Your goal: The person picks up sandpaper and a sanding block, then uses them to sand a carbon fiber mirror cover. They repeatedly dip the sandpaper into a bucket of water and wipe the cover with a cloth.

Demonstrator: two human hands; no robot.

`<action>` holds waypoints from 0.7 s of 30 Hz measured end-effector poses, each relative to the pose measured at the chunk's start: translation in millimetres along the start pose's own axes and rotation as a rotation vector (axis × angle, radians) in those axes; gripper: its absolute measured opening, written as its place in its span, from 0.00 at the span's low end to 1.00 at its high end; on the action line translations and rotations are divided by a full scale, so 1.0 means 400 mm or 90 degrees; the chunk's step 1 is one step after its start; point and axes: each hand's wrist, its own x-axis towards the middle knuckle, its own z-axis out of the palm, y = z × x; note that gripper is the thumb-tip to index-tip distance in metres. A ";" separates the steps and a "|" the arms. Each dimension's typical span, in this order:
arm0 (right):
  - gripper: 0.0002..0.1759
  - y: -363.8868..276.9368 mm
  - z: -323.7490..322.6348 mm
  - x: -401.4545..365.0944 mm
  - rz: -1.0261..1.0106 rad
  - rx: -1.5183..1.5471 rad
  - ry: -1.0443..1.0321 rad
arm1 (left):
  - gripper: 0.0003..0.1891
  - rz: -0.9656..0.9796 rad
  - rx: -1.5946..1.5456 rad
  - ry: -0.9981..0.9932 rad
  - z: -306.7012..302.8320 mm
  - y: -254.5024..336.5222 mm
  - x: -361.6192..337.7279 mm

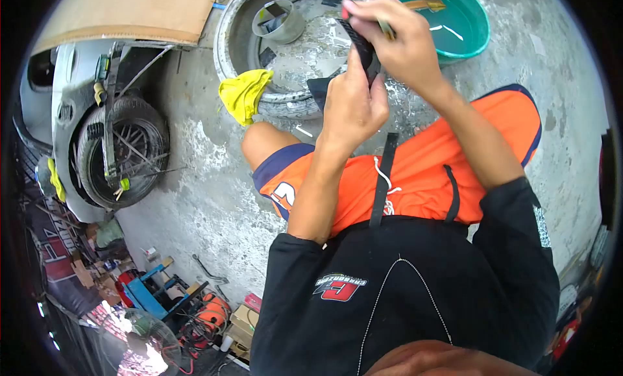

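Note:
My left hand [354, 110] is closed around a dark, curved strip-like part [359, 43] with a woven-looking black surface. Over its far end, my right hand [405, 48] is closed with the fingers pinched together. A bit of red shows at its fingertips and a yellowish edge between the fingers; what it grips is mostly hidden. Both hands are above the near right side of a large tyre [224, 35] lying flat on the floor. A dark flap [318, 90] sits beside my left wrist, partly covered by it.
Inside the tyre stands a small bucket [289, 30] with dark pieces. A yellow cloth [243, 95] drapes over the tyre's rim. At the upper right is a green basin [477, 35] of water. A car wheel [123, 152] stands left; tools and a fan [139, 340] crowd the lower left.

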 end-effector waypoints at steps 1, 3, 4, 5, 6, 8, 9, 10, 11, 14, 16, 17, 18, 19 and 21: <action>0.18 0.011 -0.001 0.006 0.061 0.065 -0.020 | 0.24 -0.002 -0.001 -0.010 0.009 0.007 0.000; 0.17 -0.010 -0.023 -0.024 -0.057 -0.002 -0.010 | 0.22 -0.036 -0.006 -0.007 -0.007 0.017 0.031; 0.16 -0.031 -0.027 -0.045 -0.058 0.017 -0.020 | 0.20 -0.024 -0.039 0.019 -0.019 0.015 0.050; 0.17 -0.034 -0.032 -0.049 -0.031 0.042 -0.013 | 0.20 -0.023 -0.031 0.016 -0.024 0.018 0.056; 0.17 -0.012 -0.033 -0.036 0.003 0.057 -0.014 | 0.20 -0.022 -0.008 -0.014 -0.023 0.021 0.060; 0.16 0.033 -0.040 0.002 0.038 0.044 -0.005 | 0.20 -0.023 0.017 -0.055 -0.010 0.025 0.054; 0.16 0.023 -0.046 -0.013 0.042 0.046 0.004 | 0.20 -0.014 -0.007 -0.042 -0.001 0.023 0.051; 0.16 0.001 -0.053 -0.028 0.012 0.034 -0.002 | 0.20 0.001 -0.031 -0.025 0.006 0.021 0.056; 0.16 -0.019 -0.058 -0.040 -0.018 0.023 -0.007 | 0.20 0.015 -0.053 -0.007 0.008 0.019 0.063; 0.16 0.013 -0.071 -0.019 -0.004 0.000 -0.039 | 0.18 -0.017 -0.054 -0.052 0.004 0.029 0.055; 0.13 0.075 -0.092 0.026 0.173 0.052 -0.105 | 0.17 -0.041 -0.075 -0.118 0.023 0.033 0.018; 0.15 0.101 -0.099 0.041 0.180 0.095 -0.053 | 0.19 -0.003 -0.150 -0.077 0.042 0.032 0.003; 0.19 0.091 -0.138 0.068 0.250 0.145 -0.033 | 0.20 -0.055 -0.214 -0.067 0.031 0.044 0.001; 0.23 0.074 -0.177 0.101 0.319 0.202 -0.021 | 0.21 -0.113 -0.273 -0.050 0.010 0.056 -0.004; 0.11 0.111 -0.222 0.144 0.312 -0.025 -0.011 | 0.23 -0.127 -0.364 -0.039 -0.032 0.052 -0.006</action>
